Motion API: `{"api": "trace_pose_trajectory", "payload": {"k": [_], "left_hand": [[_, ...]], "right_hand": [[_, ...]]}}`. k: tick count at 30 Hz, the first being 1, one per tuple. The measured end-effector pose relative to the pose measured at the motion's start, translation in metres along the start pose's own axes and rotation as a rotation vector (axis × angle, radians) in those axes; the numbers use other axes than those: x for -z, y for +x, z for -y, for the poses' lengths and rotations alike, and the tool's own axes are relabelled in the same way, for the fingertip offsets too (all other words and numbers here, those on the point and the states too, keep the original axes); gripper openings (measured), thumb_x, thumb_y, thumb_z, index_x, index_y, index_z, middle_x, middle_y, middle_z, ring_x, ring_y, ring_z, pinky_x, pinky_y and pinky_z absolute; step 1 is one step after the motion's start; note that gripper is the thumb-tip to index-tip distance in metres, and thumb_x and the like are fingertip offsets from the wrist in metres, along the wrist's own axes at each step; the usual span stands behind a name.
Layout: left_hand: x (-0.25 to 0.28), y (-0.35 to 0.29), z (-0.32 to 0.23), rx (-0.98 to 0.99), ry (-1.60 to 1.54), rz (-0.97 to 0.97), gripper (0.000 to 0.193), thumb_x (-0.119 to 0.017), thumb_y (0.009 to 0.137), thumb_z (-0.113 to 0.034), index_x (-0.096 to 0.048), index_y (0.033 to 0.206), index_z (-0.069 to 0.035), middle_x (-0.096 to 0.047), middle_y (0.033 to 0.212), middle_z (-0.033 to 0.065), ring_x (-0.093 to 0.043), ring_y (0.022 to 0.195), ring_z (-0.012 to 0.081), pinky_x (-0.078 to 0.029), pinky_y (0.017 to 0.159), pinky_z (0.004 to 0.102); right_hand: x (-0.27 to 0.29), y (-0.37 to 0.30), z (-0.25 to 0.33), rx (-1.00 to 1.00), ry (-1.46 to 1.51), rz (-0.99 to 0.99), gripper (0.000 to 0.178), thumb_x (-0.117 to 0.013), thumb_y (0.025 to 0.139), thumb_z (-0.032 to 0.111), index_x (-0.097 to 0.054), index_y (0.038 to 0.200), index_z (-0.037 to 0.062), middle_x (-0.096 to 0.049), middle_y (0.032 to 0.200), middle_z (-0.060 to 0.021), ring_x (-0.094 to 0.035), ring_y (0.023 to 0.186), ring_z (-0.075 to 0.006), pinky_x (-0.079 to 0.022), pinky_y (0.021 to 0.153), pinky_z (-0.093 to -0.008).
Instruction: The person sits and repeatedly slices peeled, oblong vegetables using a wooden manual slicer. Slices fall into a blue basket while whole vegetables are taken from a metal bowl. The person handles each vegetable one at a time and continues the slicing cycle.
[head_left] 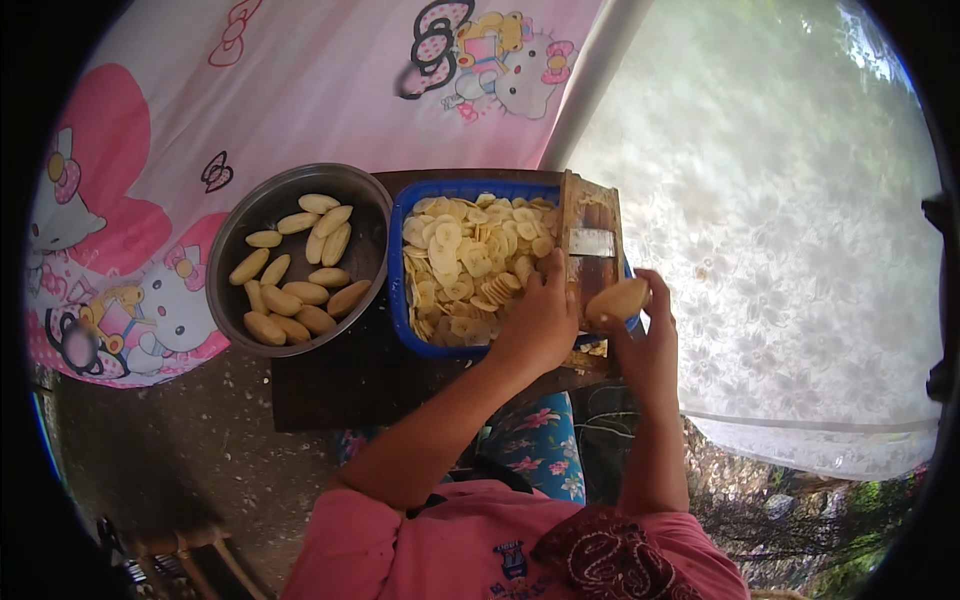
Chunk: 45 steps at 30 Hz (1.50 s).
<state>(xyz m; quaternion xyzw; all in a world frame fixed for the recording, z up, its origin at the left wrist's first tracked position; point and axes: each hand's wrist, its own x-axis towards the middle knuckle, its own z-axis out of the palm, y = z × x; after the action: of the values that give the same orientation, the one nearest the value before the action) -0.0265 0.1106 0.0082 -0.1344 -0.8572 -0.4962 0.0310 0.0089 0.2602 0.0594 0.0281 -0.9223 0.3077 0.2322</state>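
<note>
A wooden slicer (592, 243) with a metal blade plate lies across the right end of a blue basket (398, 285). My left hand (540, 318) is closed on the slicer's left edge, fingers pointing away from me. In my right hand (648, 345) is a peeled banana (618, 301), held at the slicer's right side, over its near half. Whether the banana touches the slicer's surface I cannot tell. Thin pale banana slices (470, 255) are heaped in the basket left of the slicer. Part of the slicer's near end is hidden by my hands.
To the left, a round metal bowl (368, 225) holds several whole peeled bananas (305, 292). The basket stands on a dark wooden table (330, 395). A pink patterned curtain (330, 80) hangs behind, and a white lace curtain (770, 260) hangs close on the right.
</note>
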Motion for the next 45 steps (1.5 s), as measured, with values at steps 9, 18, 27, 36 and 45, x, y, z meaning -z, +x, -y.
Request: {"api": "trace_pose_trajectory", "payload": {"k": [9, 18, 27, 36, 45], "left_hand": [[0.000, 0.007, 0.002, -0.056, 0.026, -0.031, 0.064, -0.047, 0.096, -0.023, -0.021, 0.150, -0.001, -0.047, 0.126, 0.0346, -0.057, 0.104, 0.0527, -0.048, 0.091, 0.0551], [0.000, 0.004, -0.002, 0.012, -0.010, 0.030, 0.061, -0.046, 0.097, -0.018, -0.023, 0.150, 0.001, -0.044, 0.132, 0.0342, -0.052, 0.116, 0.0482, -0.044, 0.098, 0.0497], [0.005, 0.003, -0.004, -0.027, -0.003, 0.004, 0.063, -0.045, 0.097, -0.021, -0.020, 0.150, 0.001, -0.046, 0.126, 0.0351, -0.057, 0.105, 0.0523, -0.048, 0.091, 0.0534], [-0.001, 0.004, 0.001, -0.078, -0.062, -0.015, 0.061, -0.045, 0.096, -0.016, -0.021, 0.150, 0.001, -0.046, 0.126, 0.0364, -0.056, 0.107, 0.0509, -0.049, 0.092, 0.0512], [0.002, 0.002, -0.002, -0.063, 0.006, -0.039, 0.064, -0.046, 0.096, -0.019, -0.020, 0.150, 0.002, -0.045, 0.128, 0.0363, -0.057, 0.105, 0.0522, -0.049, 0.091, 0.0530]], "right_hand": [[-0.034, 0.123, -0.045, 0.070, 0.023, -0.062, 0.063, -0.068, 0.083, 0.017, -0.041, 0.140, 0.0127, -0.068, 0.101, -0.0207, -0.064, 0.100, -0.0385, -0.045, 0.092, -0.0478], [-0.023, 0.043, -0.042, 0.224, 0.020, -0.146, 0.066, -0.072, 0.078, 0.012, -0.045, 0.138, 0.0096, -0.065, 0.112, -0.0217, -0.059, 0.107, -0.0409, -0.044, 0.095, -0.0472], [-0.015, 0.046, -0.026, 0.094, 0.070, -0.059, 0.065, -0.072, 0.079, 0.016, -0.044, 0.138, 0.0128, -0.065, 0.112, -0.0194, -0.058, 0.106, -0.0388, -0.036, 0.102, -0.0480], [-0.037, 0.114, -0.041, 0.103, -0.026, -0.119, 0.062, -0.068, 0.083, 0.019, -0.042, 0.139, 0.0154, -0.065, 0.104, -0.0209, -0.059, 0.103, -0.0385, -0.037, 0.099, -0.0460], [-0.008, 0.007, -0.030, 0.109, 0.037, -0.051, 0.065, -0.073, 0.077, 0.013, -0.046, 0.137, 0.0108, -0.063, 0.117, -0.0184, -0.056, 0.109, -0.0395, -0.045, 0.094, -0.0460]]}}
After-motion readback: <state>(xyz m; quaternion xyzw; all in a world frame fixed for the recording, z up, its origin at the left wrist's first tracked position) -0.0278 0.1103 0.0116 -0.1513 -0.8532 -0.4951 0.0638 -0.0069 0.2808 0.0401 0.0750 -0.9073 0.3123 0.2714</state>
